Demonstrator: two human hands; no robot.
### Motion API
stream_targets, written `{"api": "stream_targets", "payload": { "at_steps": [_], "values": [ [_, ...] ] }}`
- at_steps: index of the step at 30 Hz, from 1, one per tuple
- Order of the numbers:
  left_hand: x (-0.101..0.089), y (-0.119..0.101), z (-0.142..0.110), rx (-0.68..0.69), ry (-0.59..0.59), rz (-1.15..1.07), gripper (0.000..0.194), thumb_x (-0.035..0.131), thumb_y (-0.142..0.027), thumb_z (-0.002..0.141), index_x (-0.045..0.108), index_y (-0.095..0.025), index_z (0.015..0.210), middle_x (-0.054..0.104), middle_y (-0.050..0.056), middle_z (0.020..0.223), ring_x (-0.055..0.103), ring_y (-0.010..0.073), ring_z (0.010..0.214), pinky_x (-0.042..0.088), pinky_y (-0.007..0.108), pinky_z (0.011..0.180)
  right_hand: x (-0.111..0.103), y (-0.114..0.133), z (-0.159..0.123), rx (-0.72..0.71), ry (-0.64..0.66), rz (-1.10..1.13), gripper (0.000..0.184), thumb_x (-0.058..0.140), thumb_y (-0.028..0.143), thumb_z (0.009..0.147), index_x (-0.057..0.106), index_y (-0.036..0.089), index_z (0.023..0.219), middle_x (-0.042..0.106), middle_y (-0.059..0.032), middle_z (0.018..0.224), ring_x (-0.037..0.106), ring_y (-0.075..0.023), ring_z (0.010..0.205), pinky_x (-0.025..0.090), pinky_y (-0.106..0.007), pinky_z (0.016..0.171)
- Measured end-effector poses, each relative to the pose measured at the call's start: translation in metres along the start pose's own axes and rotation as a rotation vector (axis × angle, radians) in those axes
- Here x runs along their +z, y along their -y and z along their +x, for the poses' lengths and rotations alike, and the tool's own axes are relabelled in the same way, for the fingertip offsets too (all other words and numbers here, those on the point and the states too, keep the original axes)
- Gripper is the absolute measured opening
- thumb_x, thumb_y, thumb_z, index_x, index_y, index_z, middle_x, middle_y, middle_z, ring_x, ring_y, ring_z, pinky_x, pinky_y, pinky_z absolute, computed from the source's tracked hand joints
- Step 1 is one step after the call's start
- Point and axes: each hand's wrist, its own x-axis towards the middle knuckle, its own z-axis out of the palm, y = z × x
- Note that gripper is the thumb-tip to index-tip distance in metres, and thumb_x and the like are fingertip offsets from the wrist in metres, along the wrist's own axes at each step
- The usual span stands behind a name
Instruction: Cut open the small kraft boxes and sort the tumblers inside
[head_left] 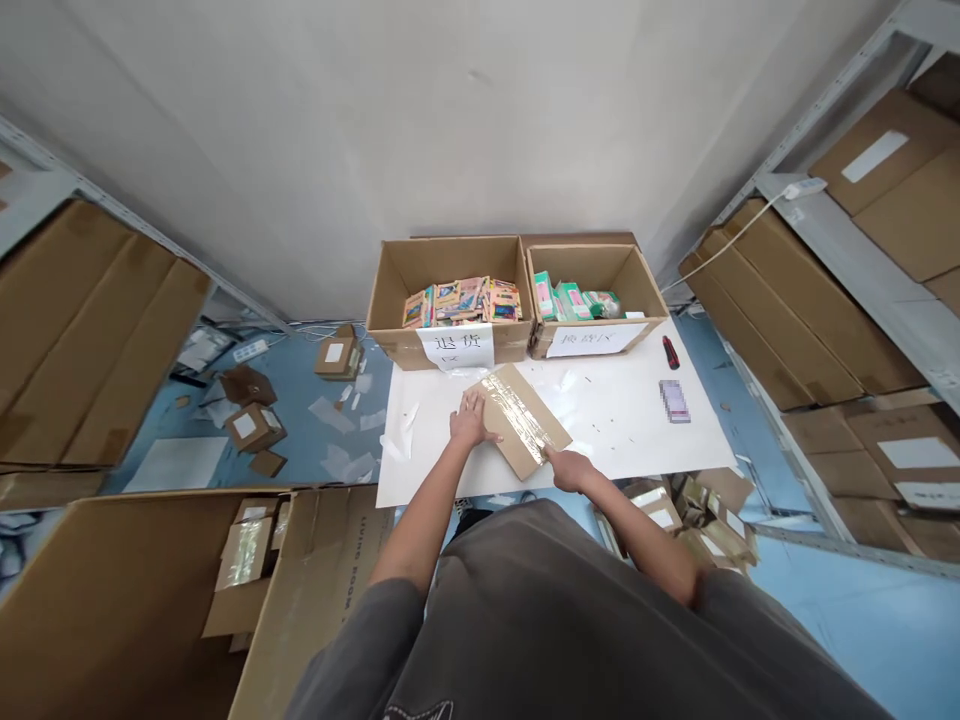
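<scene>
A flat cardboard box (517, 420) lies slanted on the white table, with a strip of shiny clear tape (520, 412) running along its length. My left hand (470, 420) rests flat on the box's left side, fingers stretched out. At the lower right end of the tape, my right hand (568, 468) is closed with its fingers against the box edge. Whatever is between those fingers is too small to make out. To the right on the table lie a red and black utility knife (670, 352) and a blurred, pixelated flat item (675, 402).
Behind the box stand an open carton (390, 345) of colourful packets and another carton (651, 290) with green boxes, both with paper signs. Paper scraps (405, 430) lie on the table (637, 450). A large carton (315, 570) stands left; small boxes (709, 520) lie below right. Shelves flank both sides.
</scene>
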Motion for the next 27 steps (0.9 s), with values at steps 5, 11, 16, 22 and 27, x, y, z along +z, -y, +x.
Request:
{"api": "stream_targets", "payload": {
  "at_steps": [5, 11, 16, 22, 27],
  "values": [
    [0.001, -0.002, 0.004, -0.010, 0.002, -0.003, 0.132, 0.074, -0.081, 0.064, 0.009, -0.030, 0.166, -0.004, 0.006, 0.175, -0.015, 0.0338, 0.160, 0.027, 0.055, 0.123, 0.022, -0.011, -0.017, 0.032, -0.018, 0.041, 0.070, 0.069, 0.016, 0.078, 0.045, 0.026, 0.143, 0.074, -0.0172, 0.110, 0.072, -0.0354, 0.102, 0.051, -0.036, 0.074],
    [-0.003, -0.007, 0.003, -0.049, 0.015, 0.020, 0.133, 0.075, -0.081, 0.063, 0.007, -0.030, 0.166, -0.005, 0.006, 0.176, -0.013, 0.0339, 0.160, 0.026, 0.056, 0.124, 0.017, -0.012, -0.022, -0.015, 0.006, 0.001, 0.074, 0.068, 0.013, 0.079, 0.043, 0.026, 0.147, 0.074, -0.0159, 0.104, 0.073, -0.0352, 0.096, 0.050, -0.036, 0.073],
    [-0.004, -0.009, -0.004, -0.078, 0.004, -0.005, 0.136, 0.077, -0.080, 0.062, 0.003, -0.032, 0.166, -0.003, 0.004, 0.176, -0.007, 0.0354, 0.161, 0.034, 0.054, 0.121, 0.028, -0.037, -0.038, -0.036, -0.097, 0.009, 0.075, 0.067, 0.013, 0.081, 0.042, 0.027, 0.151, 0.075, -0.0151, 0.103, 0.072, -0.0343, 0.097, 0.048, -0.035, 0.077],
    [0.004, -0.017, -0.013, -0.123, -0.024, -0.025, 0.132, 0.071, -0.082, 0.066, 0.002, -0.031, 0.166, -0.003, 0.004, 0.176, 0.004, 0.0400, 0.160, 0.039, 0.050, 0.117, 0.027, -0.074, -0.019, 0.053, -0.379, 0.278, 0.074, 0.051, 0.026, 0.098, 0.018, 0.026, 0.164, 0.074, -0.0142, 0.115, 0.071, -0.0307, 0.101, 0.047, -0.033, 0.080],
    [0.011, -0.027, -0.024, -0.175, -0.035, -0.030, 0.133, 0.067, -0.086, 0.065, 0.003, -0.030, 0.166, -0.002, 0.004, 0.176, 0.006, 0.0405, 0.160, 0.039, 0.050, 0.117, 0.043, -0.070, 0.038, 0.195, -0.437, 0.663, 0.099, 0.065, 0.059, 0.090, 0.013, 0.017, 0.164, 0.072, -0.0149, 0.125, 0.069, -0.0317, 0.113, 0.052, -0.035, 0.087]
  ]
}}
